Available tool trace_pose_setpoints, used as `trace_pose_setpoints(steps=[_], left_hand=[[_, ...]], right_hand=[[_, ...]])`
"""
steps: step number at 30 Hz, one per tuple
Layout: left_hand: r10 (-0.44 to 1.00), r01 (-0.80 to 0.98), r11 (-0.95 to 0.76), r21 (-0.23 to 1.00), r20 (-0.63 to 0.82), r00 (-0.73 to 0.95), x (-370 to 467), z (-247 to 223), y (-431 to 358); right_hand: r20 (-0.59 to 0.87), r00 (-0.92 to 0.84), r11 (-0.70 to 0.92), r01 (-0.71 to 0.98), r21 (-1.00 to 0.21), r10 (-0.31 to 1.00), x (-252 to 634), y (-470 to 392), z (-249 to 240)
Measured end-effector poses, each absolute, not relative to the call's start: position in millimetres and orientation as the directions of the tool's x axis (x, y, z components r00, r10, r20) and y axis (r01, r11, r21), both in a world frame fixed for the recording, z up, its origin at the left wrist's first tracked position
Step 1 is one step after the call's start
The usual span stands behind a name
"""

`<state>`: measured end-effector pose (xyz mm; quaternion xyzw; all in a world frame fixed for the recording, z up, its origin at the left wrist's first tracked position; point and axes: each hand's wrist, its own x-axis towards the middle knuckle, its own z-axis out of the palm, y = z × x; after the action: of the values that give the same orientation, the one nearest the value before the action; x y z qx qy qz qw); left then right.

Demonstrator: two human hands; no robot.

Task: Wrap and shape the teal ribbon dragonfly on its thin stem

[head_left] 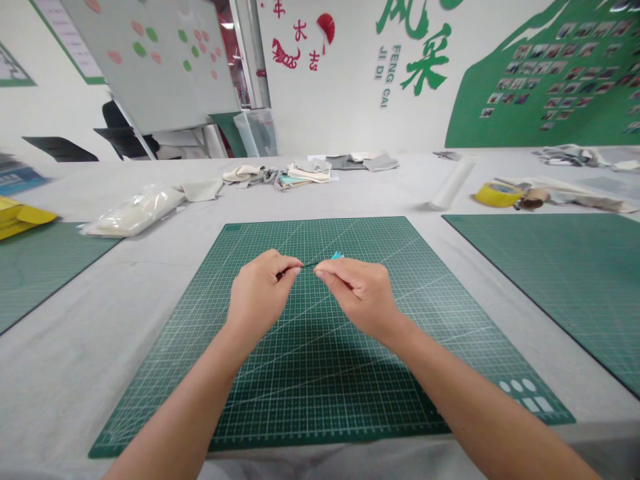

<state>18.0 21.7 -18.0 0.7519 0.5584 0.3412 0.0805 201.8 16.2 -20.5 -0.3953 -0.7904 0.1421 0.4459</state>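
Observation:
Above the green cutting mat (310, 373), my left hand (263, 287) and my right hand (359, 290) face each other with a small gap between their fingertips. A thin dark strand (309, 265) spans that gap, pinched between thumb and forefinger on both sides. What the strand is cannot be made out. A small bright blue piece (337, 255) shows just behind my right hand's fingers; whether it is joined to the strand is hidden.
More green mats lie at the left (45, 267) and right (565, 280). Farther back on the table (200, 200) are a clear plastic bag (137, 212), folded cloths (310, 171), a white roll (453, 185), yellow tape (498, 194) and a yellow packet (23, 217).

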Motion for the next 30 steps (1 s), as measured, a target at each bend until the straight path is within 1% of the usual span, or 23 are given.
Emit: trace_pose_setpoints(steps=[4, 11, 15, 19, 25, 30], left_hand=[[0.898, 0.802, -0.388, 0.454, 0.381, 0.219, 21, -15, 19], [0.887, 0.782, -0.450, 0.431, 0.320, 0.334, 24, -11, 16], [0.859, 0.752, -0.508, 0.420, 0.309, 0.408, 24, -9, 13], [0.834, 0.731, -0.551, 0.402, 0.309, 0.458, 24, -8, 13], [0.810, 0.694, -0.587, 0.417, 0.314, 0.496, 23, -8, 13], [0.795, 0.665, -0.607, 0.436, 0.323, 0.514, 22, -7, 13]], right_hand=[[0.617, -0.258, 0.645, 0.524, -0.557, 0.743, 204, 19, -19], [0.644, -0.218, 0.639, 0.546, -0.542, 0.733, 208, 25, -21], [0.613, -0.202, 0.605, 0.554, -0.572, 0.764, 210, 28, -22], [0.602, -0.205, 0.596, 0.563, -0.573, 0.772, 211, 31, -23], [0.567, -0.199, 0.565, 0.573, -0.594, 0.799, 213, 37, -25], [0.498, -0.228, 0.535, 0.533, -0.656, 0.837, 217, 44, -26]])
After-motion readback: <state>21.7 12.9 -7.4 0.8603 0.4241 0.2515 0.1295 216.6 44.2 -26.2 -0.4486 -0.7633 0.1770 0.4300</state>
